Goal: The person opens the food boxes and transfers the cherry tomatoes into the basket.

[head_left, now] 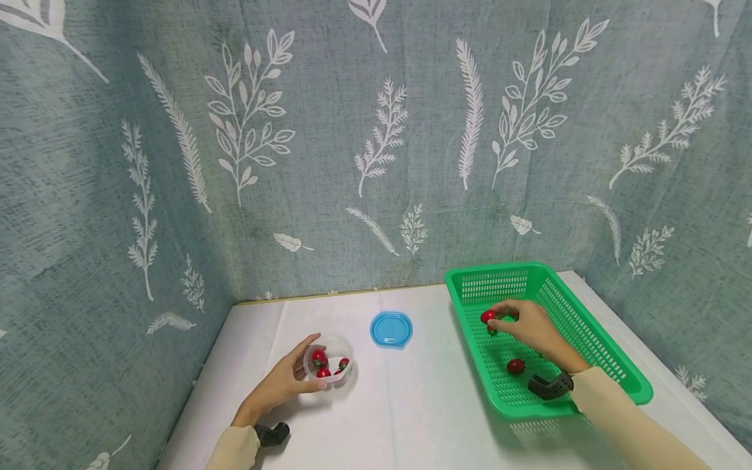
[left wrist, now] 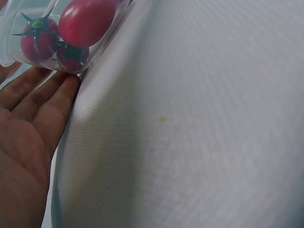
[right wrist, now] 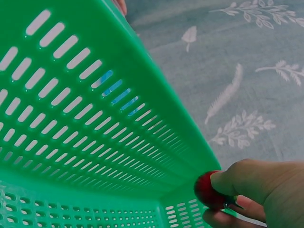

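My left hand (head_left: 283,378) holds a small clear plastic tub (head_left: 337,341) on the white table, thumb at its near side and fingers round the far side. Inside the tub lie several cherry tomatoes (left wrist: 87,23) with green stem tops, seen through its wall in the left wrist view. Over the green basket (head_left: 483,375), my right hand (head_left: 533,326) pinches a red cherry tomato (right wrist: 209,191) between thumb and fingers. Another tomato (head_left: 516,366) lies on the basket floor near my wrist. Just below the pinched one a further red bit shows, partly covered.
A blue lid (head_left: 391,329) lies flat on the white table (head_left: 411,405) between the tub and the basket. The basket has slotted, raised walls. A grey-green curtain (head_left: 329,248) with white leaf prints hangs behind the table and at both sides.
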`<action>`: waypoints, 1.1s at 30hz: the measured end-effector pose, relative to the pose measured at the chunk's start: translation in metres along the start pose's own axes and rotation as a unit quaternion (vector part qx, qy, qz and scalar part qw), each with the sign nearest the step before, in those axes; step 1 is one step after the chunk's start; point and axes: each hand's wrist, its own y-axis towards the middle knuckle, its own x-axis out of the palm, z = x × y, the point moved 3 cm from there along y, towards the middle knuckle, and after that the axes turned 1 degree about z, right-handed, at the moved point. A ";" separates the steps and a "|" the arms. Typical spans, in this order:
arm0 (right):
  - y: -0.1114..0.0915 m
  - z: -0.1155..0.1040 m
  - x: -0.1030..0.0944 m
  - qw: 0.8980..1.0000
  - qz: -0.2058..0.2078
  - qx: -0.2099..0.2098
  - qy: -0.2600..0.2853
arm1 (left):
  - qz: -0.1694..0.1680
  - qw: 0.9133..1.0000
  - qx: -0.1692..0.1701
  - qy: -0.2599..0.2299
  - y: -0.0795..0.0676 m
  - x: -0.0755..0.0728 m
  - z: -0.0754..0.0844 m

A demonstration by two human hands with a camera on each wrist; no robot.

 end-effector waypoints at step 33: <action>0.020 -0.064 0.029 0.997 -0.038 -0.027 0.056 | 0.002 1.000 0.009 0.007 0.000 0.000 -0.001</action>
